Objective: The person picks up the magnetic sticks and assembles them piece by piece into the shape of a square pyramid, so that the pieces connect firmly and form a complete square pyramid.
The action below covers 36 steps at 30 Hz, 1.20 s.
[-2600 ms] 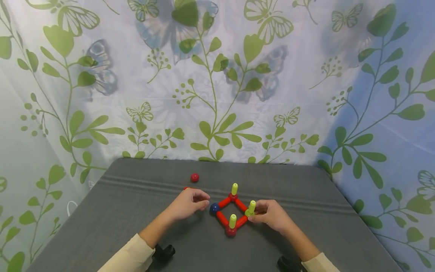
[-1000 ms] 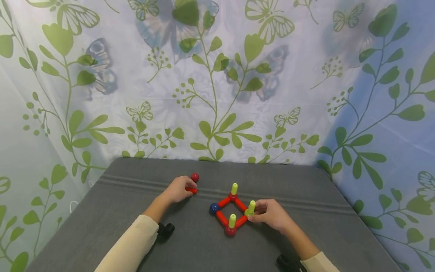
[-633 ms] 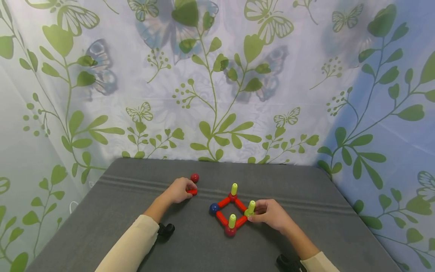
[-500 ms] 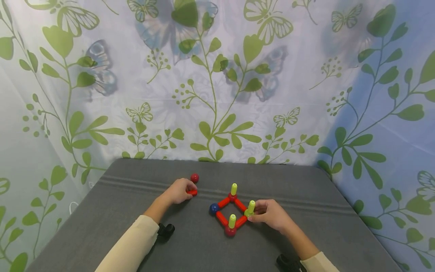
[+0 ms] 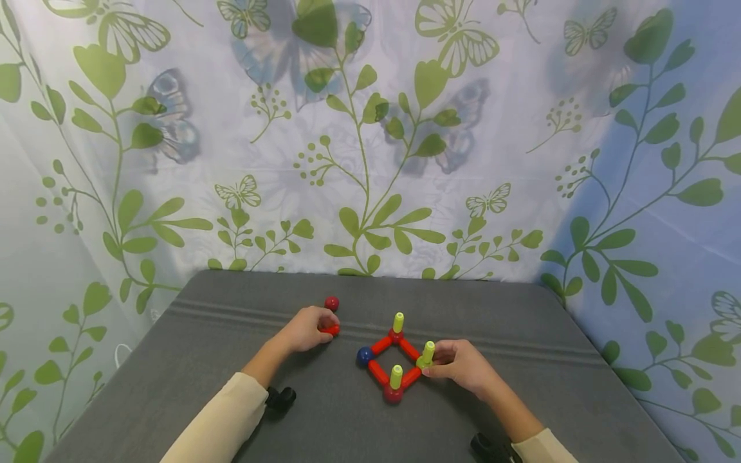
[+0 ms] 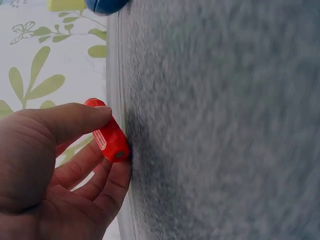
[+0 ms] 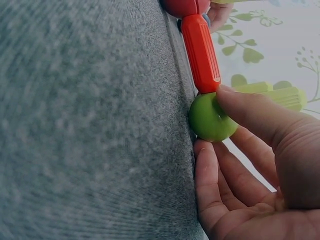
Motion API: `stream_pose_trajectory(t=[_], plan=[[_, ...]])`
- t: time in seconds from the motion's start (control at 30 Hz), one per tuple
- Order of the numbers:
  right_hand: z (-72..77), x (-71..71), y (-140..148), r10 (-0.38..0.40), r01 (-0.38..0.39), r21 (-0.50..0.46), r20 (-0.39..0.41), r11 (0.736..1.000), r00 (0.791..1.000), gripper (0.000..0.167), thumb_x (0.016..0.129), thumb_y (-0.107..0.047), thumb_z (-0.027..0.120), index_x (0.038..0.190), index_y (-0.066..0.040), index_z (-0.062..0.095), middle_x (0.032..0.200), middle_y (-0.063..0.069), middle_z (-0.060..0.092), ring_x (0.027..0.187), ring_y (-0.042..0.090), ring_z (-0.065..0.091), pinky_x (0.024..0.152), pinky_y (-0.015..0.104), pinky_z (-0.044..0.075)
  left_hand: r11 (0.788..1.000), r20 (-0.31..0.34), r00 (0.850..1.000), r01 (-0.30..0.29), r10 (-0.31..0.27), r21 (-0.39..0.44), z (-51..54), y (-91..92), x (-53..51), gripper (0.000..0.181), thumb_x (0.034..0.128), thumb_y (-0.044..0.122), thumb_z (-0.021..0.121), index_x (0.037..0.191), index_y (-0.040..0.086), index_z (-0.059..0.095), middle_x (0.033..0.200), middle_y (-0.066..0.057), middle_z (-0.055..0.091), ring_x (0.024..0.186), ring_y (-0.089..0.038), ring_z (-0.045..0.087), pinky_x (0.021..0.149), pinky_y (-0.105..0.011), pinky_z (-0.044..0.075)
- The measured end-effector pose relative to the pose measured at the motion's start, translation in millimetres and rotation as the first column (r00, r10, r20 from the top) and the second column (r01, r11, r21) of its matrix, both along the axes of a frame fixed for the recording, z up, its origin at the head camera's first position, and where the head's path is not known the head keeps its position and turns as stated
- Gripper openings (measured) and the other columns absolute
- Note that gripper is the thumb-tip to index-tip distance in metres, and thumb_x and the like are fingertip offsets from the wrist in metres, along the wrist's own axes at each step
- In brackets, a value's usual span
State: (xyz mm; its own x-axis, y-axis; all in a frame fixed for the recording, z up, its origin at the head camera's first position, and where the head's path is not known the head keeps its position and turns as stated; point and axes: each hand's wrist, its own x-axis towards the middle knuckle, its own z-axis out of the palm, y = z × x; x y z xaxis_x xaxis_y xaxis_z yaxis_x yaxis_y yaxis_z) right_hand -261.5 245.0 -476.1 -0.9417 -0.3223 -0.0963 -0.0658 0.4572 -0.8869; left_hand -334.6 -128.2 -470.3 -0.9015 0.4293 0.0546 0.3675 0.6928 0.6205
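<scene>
Between thumb and fingers, my left hand [image 5: 311,328] pinches a loose red magnetic rod [image 6: 112,140] low over the grey cloth. To its right lies a square frame of red rods [image 5: 379,372] with balls at the corners. The left corner is a blue ball [image 5: 365,355]; red balls sit at the far [image 5: 396,335] and near corners [image 5: 393,394]. My right hand [image 5: 465,366] holds the green ball [image 7: 207,119] at the right corner, thumb on top in the right wrist view. A yellow-green rod [image 5: 399,321] stands upright on each ball except the blue one.
A loose red ball [image 5: 332,303] lies just beyond the left hand. The grey table [image 5: 243,292] ends at a patterned curtain [image 5: 370,141] behind. Black wrist-camera parts [image 5: 282,399] hang below the left sleeve, close to the cloth.
My left hand moved from beside the blue ball leftward to the loose red rod, took hold of it, and has shifted slightly right and nearer with it. The right hand stays put.
</scene>
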Motion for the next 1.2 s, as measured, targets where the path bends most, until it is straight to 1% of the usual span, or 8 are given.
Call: stream_pose_trajectory(t=[0.2,0.3,0.4,0.47,0.63,0.73,0.9,1.2], plan=[[0.6,2.0,-0.4,0.004,-0.004,-0.007,-0.003,1.0,1.0,0.034,0.083,-0.016,0.086,0.11,-0.001,0.073,0.103,0.011,0.076,0.093,0.018,0.07,0.077,0.03,0.057,0.996,0.039,0.999,0.017,-0.02,0.083,-0.5,8.1,9.5,0.024,0.0878,0.008,0.08,0.109,0.015,0.071,0.108,-0.002,0.073,0.103,-0.02,0.068,0.094,-0.045,0.056],[0.4,1.7,-0.2,0.001,-0.001,-0.004,-0.004,1.0,1.0,0.033,0.083,-0.016,0.086,0.111,-0.001,0.073,0.103,0.011,0.077,0.093,0.017,0.07,0.077,0.029,0.057,0.992,0.033,0.998,0.046,-0.05,0.114,-0.5,13.3,14.1,0.026,0.0888,0.01,0.08,0.113,0.015,0.072,0.107,0.0,0.073,0.1,-0.018,0.067,0.091,-0.041,0.057],[0.1,0.6,0.3,-0.003,0.003,-0.001,0.0,1.0,1.0,0.033,0.083,-0.016,0.085,0.11,-0.001,0.073,0.103,0.01,0.077,0.092,0.015,0.07,0.077,0.029,0.057,0.983,0.024,0.997,0.073,-0.078,0.17,0.4,19.4,19.3,0.026,0.0894,0.012,0.079,0.115,0.014,0.072,0.105,0.001,0.073,0.097,-0.017,0.068,0.086,-0.036,0.058],[0.0,0.2,0.4,-0.002,0.002,-0.007,0.003,1.0,1.0,0.033,0.083,-0.016,0.085,0.11,-0.001,0.073,0.103,0.01,0.077,0.092,0.016,0.07,0.077,0.029,0.057,0.971,0.014,0.996,0.086,-0.091,0.222,0.7,23.7,21.9,0.026,0.09,0.013,0.079,0.115,0.014,0.072,0.104,0.001,0.074,0.096,-0.016,0.068,0.084,-0.033,0.058],[0.2,0.6,0.6,0.006,-0.006,-0.034,-0.002,0.999,1.0,0.033,0.083,-0.015,0.085,0.111,0.0,0.073,0.104,0.013,0.077,0.094,0.019,0.07,0.077,0.028,0.057,0.935,0.001,0.996,0.082,-0.087,0.345,1.5,34.2,26.5,0.025,0.0901,0.016,0.08,0.114,0.016,0.071,0.103,0.001,0.074,0.095,-0.014,0.069,0.082,-0.027,0.057],[-0.2,0.9,0.5,0.008,-0.008,-0.037,-0.006,0.999,1.0,0.033,0.084,-0.015,0.085,0.111,0.0,0.073,0.104,0.014,0.077,0.094,0.02,0.071,0.077,0.028,0.057,0.914,0.013,0.996,0.075,-0.087,0.4,2.9,39.2,29.3,0.026,0.0896,0.015,0.08,0.113,0.018,0.071,0.102,0.001,0.074,0.094,-0.013,0.07,0.082,-0.027,0.057],[-1.1,0.5,0.5,0.006,-0.007,-0.016,-0.011,1.0,1.0,0.033,0.084,-0.016,0.085,0.111,-0.002,0.074,0.104,0.012,0.077,0.093,0.018,0.07,0.078,0.03,0.057,0.893,0.011,0.995,0.084,-0.099,0.442,5.4,44.6,33.0,0.027,0.0887,0.014,0.081,0.113,0.019,0.071,0.102,0.001,0.075,0.095,-0.013,0.071,0.084,-0.027,0.057],[-1.2,1.2,0.0,0.003,-0.003,-0.007,-0.009,1.0,1.0,0.032,0.084,-0.016,0.085,0.111,-0.002,0.074,0.105,0.012,0.076,0.094,0.019,0.07,0.078,0.031,0.056,0.887,0.028,0.985,0.141,-0.171,0.439,2.8,50.6,36.3,0.023,0.0899,0.011,0.079,0.11,0.017,0.07,0.104,-0.001,0.073,0.095,-0.015,0.069,0.087,-0.024,0.057]])
